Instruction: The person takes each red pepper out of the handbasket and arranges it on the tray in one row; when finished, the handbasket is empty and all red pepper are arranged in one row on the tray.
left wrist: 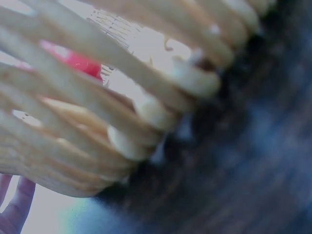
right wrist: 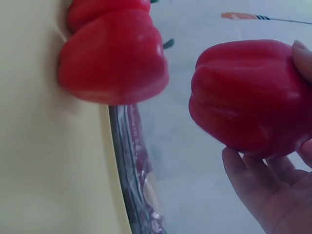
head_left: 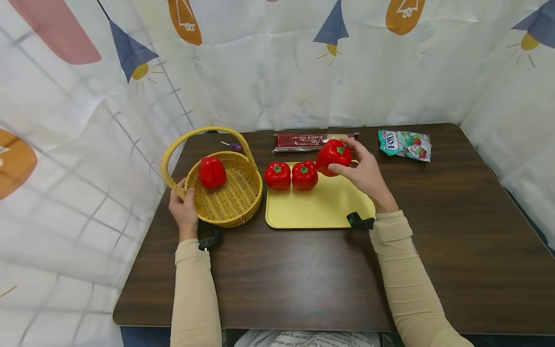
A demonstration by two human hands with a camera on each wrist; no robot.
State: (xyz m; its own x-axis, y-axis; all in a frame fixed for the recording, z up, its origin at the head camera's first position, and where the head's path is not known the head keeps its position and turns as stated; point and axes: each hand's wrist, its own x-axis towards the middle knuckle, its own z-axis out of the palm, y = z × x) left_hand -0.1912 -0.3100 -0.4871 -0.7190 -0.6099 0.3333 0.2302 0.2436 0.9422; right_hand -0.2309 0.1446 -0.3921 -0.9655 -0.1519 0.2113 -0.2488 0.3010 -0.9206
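My left hand (head_left: 184, 212) grips the yellow wicker basket (head_left: 231, 212) at its left side, by the foot of the tall handle (head_left: 166, 159). Inside the basket lies one red bell pepper (head_left: 212, 172). With thumb and fingers spread around it, my right hand (head_left: 368, 176) holds another red bell pepper (head_left: 331, 159), raised over the back right of the yellow tray (head_left: 316, 212). Two more red bell peppers (head_left: 277, 176) sit side by side at the tray's back left. In the right wrist view, the held pepper (right wrist: 248, 97) is apart from the peppers on the tray (right wrist: 114, 58).
Behind the tray lies a long dark red packet (head_left: 301, 142). A teal candy bag (head_left: 405, 145) is at the back right. A small purple-wrapped lollipop (head_left: 236, 147) lies behind the basket. The brown table (head_left: 303, 279) ends at a patterned white curtain (head_left: 282, 86).
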